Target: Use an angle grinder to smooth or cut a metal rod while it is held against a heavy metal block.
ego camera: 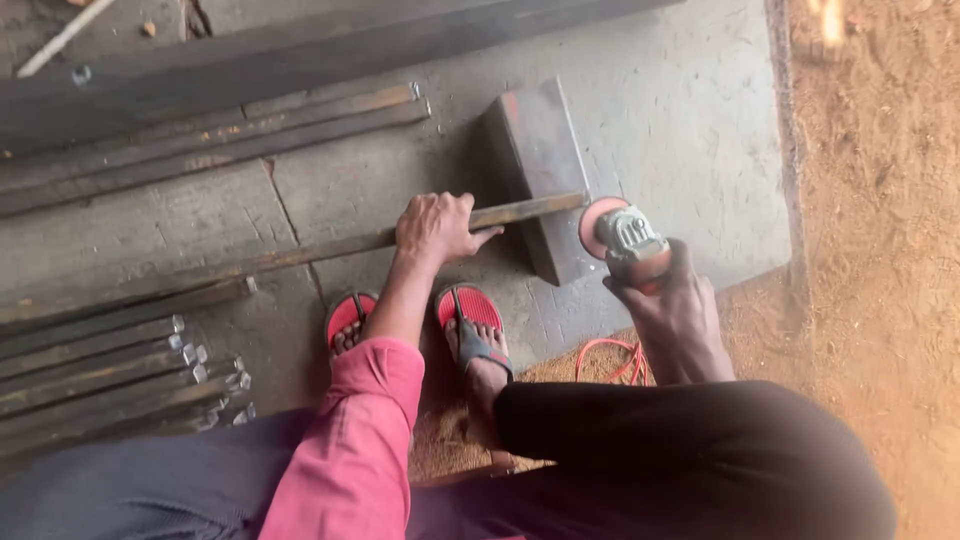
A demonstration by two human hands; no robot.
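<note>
The person is crouching over a concrete floor (680, 130), and the left hand (437, 228) is pressing down on a long steel bar (330, 247), fingers curled over its top and thumb stretching along its near side. The bar is running from the left of the view, under that hand, and on to the right, where its end is resting across a dark steel block (540, 160) that is lying on the floor. The right hand (672, 315) is gripping an angle grinder (628, 240) by its body, fingers closed round it, with the reddish disc (592, 225) standing on edge just at the bar's right end, right where the bar is crossing the block. So the bar is lying between the two hands, held down by the left one near the middle of the view and met by the tool in the right one at its tip.

An orange cable (612, 358) is trailing on the floor below the right hand. Both feet are sitting in red sandals (470, 305) just below the left hand. More steel bars (110, 365) are lying stacked at the lower left, their cut ends pointing right, and further long bars (220, 135) are lying along the upper left. Sandy ground (880, 200) is bordering the concrete on the right.
</note>
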